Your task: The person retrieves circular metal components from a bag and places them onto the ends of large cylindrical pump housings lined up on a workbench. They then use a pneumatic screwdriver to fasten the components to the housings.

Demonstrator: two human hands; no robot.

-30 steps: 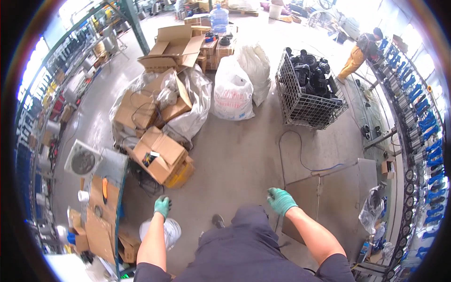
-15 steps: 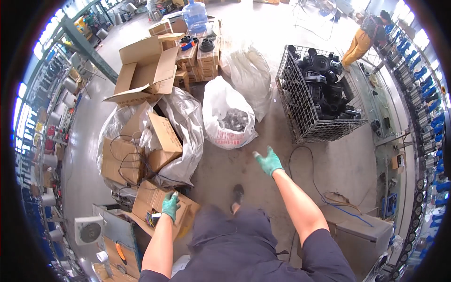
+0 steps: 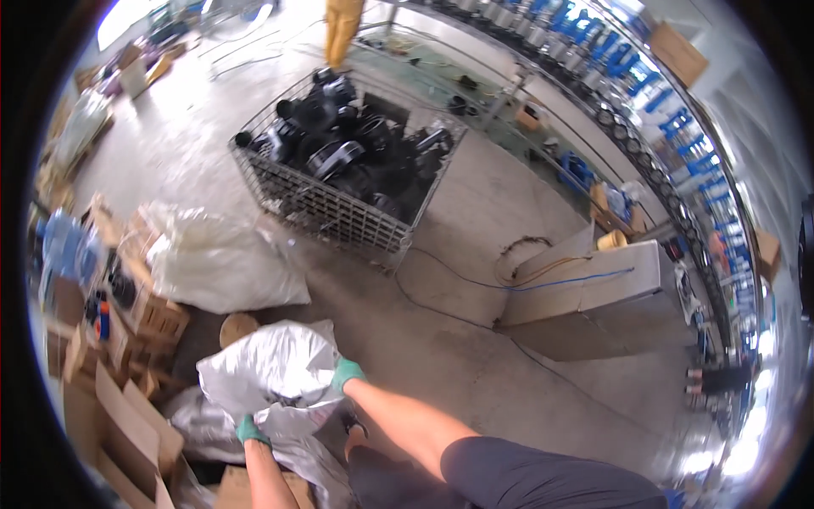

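A white woven sack (image 3: pixel 275 358) stands in front of me with its mouth facing up toward me. My right hand (image 3: pixel 346 373), in a green glove, is closed on the right edge of its rim. My left hand (image 3: pixel 252 430), gloved the same, is closed on the near left part of the rim. Dark contents show only slightly between the folds. Close by on the left lies grey-white sheeting (image 3: pixel 199 424), partly under the sack.
Behind the sack sits another full white sack (image 3: pixel 225 267). A wire cage (image 3: pixel 335 216) of black plastic parts stands farther off. Cardboard boxes (image 3: pixel 127 424) crowd the left. At right, a grey metal cabinet (image 3: pixel 585 318) has a blue hose and cables (image 3: pixel 449 310) near it. A person in yellow trousers (image 3: pixel 342 30) stands beyond.
My view has swung to the right. Both hands have moved to the white sack and taken hold of its rim; my left hand has left the cardboard box.
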